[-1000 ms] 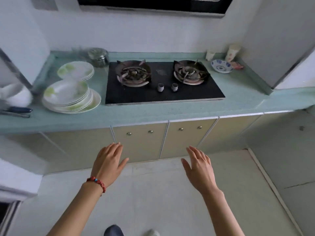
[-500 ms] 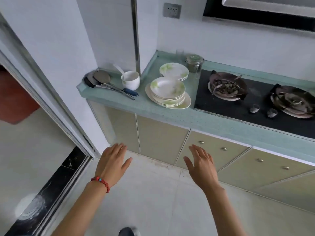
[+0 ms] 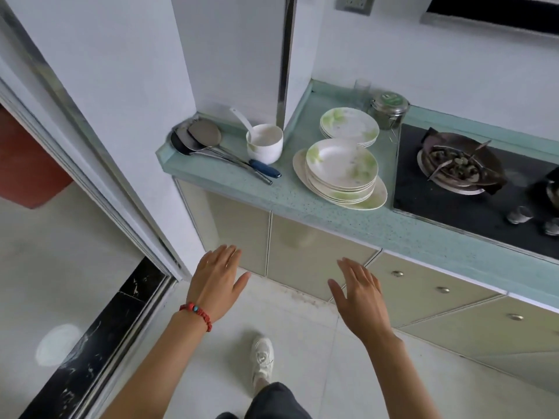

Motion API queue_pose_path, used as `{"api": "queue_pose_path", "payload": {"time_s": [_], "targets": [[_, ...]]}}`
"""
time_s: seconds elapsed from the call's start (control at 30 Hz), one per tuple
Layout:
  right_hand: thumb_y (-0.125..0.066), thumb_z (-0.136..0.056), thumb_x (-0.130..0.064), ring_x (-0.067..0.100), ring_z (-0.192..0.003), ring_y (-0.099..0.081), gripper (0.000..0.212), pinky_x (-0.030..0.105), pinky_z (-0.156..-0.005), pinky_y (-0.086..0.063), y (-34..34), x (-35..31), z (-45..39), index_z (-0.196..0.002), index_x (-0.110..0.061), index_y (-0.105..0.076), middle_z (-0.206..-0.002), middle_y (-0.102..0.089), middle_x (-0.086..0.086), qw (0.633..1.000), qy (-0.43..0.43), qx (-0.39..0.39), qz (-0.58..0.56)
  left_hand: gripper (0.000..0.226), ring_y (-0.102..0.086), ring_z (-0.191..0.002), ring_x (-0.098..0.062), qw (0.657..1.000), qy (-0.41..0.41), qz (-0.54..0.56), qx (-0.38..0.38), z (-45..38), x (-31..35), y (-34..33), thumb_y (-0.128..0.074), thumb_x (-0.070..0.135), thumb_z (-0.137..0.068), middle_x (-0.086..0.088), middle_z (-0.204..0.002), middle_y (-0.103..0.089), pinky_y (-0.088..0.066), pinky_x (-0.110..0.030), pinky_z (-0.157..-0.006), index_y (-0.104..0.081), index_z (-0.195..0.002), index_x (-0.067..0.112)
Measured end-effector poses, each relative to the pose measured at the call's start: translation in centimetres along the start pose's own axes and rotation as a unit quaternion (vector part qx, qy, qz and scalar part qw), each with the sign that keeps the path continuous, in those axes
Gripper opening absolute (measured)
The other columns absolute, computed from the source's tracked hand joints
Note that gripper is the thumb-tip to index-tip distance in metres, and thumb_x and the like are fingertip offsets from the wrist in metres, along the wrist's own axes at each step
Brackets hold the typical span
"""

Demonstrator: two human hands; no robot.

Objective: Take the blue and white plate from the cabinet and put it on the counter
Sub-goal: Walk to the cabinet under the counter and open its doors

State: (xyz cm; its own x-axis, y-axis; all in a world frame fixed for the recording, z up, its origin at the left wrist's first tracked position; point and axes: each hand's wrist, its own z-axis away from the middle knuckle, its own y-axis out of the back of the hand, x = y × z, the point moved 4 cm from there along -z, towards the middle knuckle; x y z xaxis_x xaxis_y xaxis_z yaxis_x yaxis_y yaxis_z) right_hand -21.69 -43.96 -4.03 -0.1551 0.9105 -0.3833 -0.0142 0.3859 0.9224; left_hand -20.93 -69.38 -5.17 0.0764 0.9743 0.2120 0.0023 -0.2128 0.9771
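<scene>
Closed cabinet doors below the bench; no blue and white plate can be seen.

The cabinet doors (image 3: 308, 261) under the green bench (image 3: 302, 204) are shut, so the plate's place cannot be told. Both hands hang empty in front of them: the left hand (image 3: 216, 279), with a red bead bracelet (image 3: 198, 314) on its wrist, and the right hand (image 3: 361, 293), each with fingers spread flat and holding nothing. On the bench stand two stacks of green-patterned plates (image 3: 341, 167), a white cup (image 3: 265, 143), ladles (image 3: 199, 137) and a stove (image 3: 472, 189).
</scene>
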Motion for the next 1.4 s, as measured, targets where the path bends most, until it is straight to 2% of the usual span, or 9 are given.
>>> {"api": "queue_pose_path", "payload": {"time_s": [0.17,0.33,0.5,0.63,0.77,0.9,1.07,1.17,1.4], "targets": [[-0.055,-0.088,-0.022,0.032,-0.122,-0.045,0.041,0.044,-0.103,-0.032,-3.1,-0.5,-4.7,-0.123,-0.003,-0.047,-0.130,-0.052,0.018,1.000,-0.011,-0.010,-0.004,0.043,-0.054,-0.115,-0.034,0.999,-0.028,-0.003,-0.039,-4.9,-0.9,-2.0,-0.054,0.034,-0.087,-0.019,-0.121,-0.062,-0.044,-0.050,-0.096,-0.055,-0.116,0.002],[-0.058,-0.086,-0.019,0.034,-0.119,-0.049,0.038,0.045,-0.100,-0.037,-6.7,-2.2,-8.7,-0.119,-0.001,-0.050,-0.126,-0.056,0.019,0.999,0.001,-0.035,-0.009,0.078,-0.061,-0.106,-0.034,0.996,-0.043,-0.003,-0.078,-8.7,-3.0,-3.1,-0.002,0.051,-0.091,-0.019,-0.114,-0.065,-0.050,-0.050,-0.088,-0.059,-0.110,0.001],[-0.068,-0.078,-0.014,0.036,-0.109,-0.058,0.037,0.049,-0.091,-0.046,-10.1,-3.1,-11.6,-0.110,0.001,-0.057,-0.116,-0.063,0.020,0.999,-0.006,-0.037,0.006,0.060,-0.059,-0.109,-0.036,0.993,-0.066,-0.018,-0.096,-11.7,-5.5,-5.6,-0.030,0.048,-0.090,-0.021,-0.118,-0.063,-0.048,-0.051,-0.090,-0.058,-0.111,0.000],[-0.066,-0.079,-0.013,0.035,-0.112,-0.056,0.039,0.048,-0.093,-0.044,-13.7,-2.6,-13.3,-0.113,0.001,-0.054,-0.119,-0.061,0.020,0.998,-0.051,-0.028,-0.008,0.067,-0.057,-0.112,-0.035,0.989,-0.092,0.001,-0.120,-13.9,-7.3,-8.4,-0.016,0.048,-0.091,-0.021,-0.121,-0.061,-0.046,-0.050,-0.092,-0.055,-0.115,-0.001],[-0.052,-0.090,-0.022,0.021,-0.120,-0.046,0.035,0.029,-0.096,-0.036,-17.9,-1.6,-14.7,-0.124,-0.014,-0.047,-0.128,-0.055,0.004,0.950,-0.222,0.000,-0.219,0.052,-0.051,-0.119,-0.034,0.983,-0.036,0.152,-0.094,-16.1,-9.0,-12.4,-0.037,0.040,-0.092,-0.020,-0.127,-0.056,-0.039,-0.042,-0.098,-0.048,-0.125,0.000],[-0.050,-0.090,-0.009,0.014,-0.105,-0.059,0.022,0.021,-0.087,-0.048,-21.7,-1.9,-17.3,-0.109,-0.018,-0.057,-0.110,-0.065,0.003,0.728,-0.394,0.104,-0.551,0.032,-0.053,-0.116,-0.022,0.872,0.169,0.455,-0.063,-18.8,-9.3,-15.7,-0.052,0.011,-0.090,-0.009,-0.123,-0.058,-0.042,-0.024,-0.093,-0.052,-0.121,0.006],[-0.045,-0.090,0.002,0.019,-0.093,-0.063,0.026,0.031,-0.079,-0.051,-24.0,-2.2,-21.0,-0.082,-0.016,-0.062,-0.089,-0.066,0.005,0.542,-0.406,0.179,-0.714,0.025,-0.063,-0.097,-0.015,0.657,0.317,0.683,-0.043,-22.2,-8.3,-17.5,-0.049,0.003,-0.090,-0.007,-0.110,-0.064,-0.052,-0.033,-0.081,-0.055,-0.112,0.010],[-0.041,-0.089,0.008,0.022,-0.082,-0.062,0.032,0.030,-0.077,-0.051,-24.6,-2.0,-22.3,-0.068,-0.011,-0.057,-0.072,-0.064,0.004,0.443,-0.404,0.198,-0.776,0.027,-0.066,-0.086,-0.015,0.540,0.325,0.776,-0.037,-23.4,-7.9,-17.8,-0.046,-0.011,-0.084,0.000,-0.084,-0.071,-0.051,-0.037,-0.082,-0.060,-0.086,0.012],[-0.038,-0.085,0.014,0.022,-0.075,-0.065,0.028,0.031,-0.078,-0.057,-24.8,-3.0,-22.7,-0.074,-0.008,-0.053,-0.071,-0.060,0.007,0.364,-0.372,0.199,-0.830,0.036,-0.062,-0.085,-0.015,0.435,0.310,0.842,-0.080,-24.0,-7.3,-18.0,-0.038,-0.018,-0.081,-0.004,-0.090,-0.061,-0.053,-0.028,-0.082,-0.058,-0.087,0.011]]}}
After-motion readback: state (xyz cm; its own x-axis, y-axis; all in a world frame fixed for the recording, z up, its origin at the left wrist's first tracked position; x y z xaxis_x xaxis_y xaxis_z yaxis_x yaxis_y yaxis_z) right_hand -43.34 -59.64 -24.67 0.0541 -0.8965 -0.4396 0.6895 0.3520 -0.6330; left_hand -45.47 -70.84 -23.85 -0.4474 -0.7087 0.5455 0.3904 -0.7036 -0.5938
